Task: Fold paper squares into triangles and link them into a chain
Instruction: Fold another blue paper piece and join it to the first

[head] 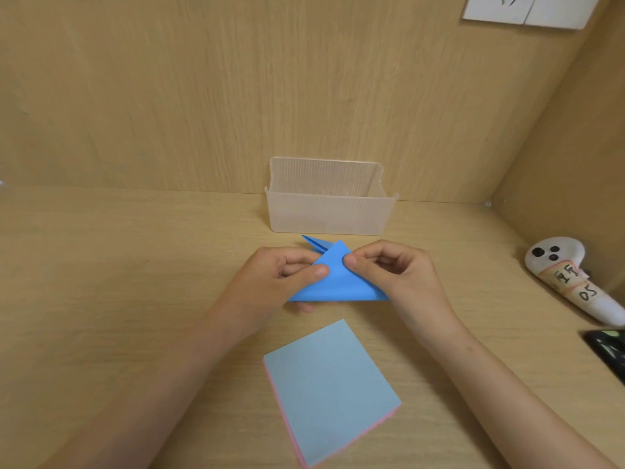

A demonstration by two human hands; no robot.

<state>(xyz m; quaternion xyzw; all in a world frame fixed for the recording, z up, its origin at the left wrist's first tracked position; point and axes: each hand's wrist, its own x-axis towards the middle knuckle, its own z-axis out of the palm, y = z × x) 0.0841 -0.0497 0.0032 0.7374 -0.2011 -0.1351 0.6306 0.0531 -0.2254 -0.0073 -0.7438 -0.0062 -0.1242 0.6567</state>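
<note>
A blue paper folded into a triangle (338,282) is held just above the wooden desk (135,265) at the middle. My left hand (280,279) pinches its left slope with thumb on top. My right hand (389,265) pinches the right slope near the apex. Behind the triangle's tip a second folded blue piece (314,243) pokes out, partly hidden by my left hand. A stack of paper squares (331,390), light blue on top with pink edges below, lies on the desk nearer to me.
A clear ribbed plastic box (329,211) stands against the back wall behind the hands. A white controller with a handwritten label (571,279) lies at the right. A dark object (608,353) sits at the right edge. A wall socket (527,10) is top right.
</note>
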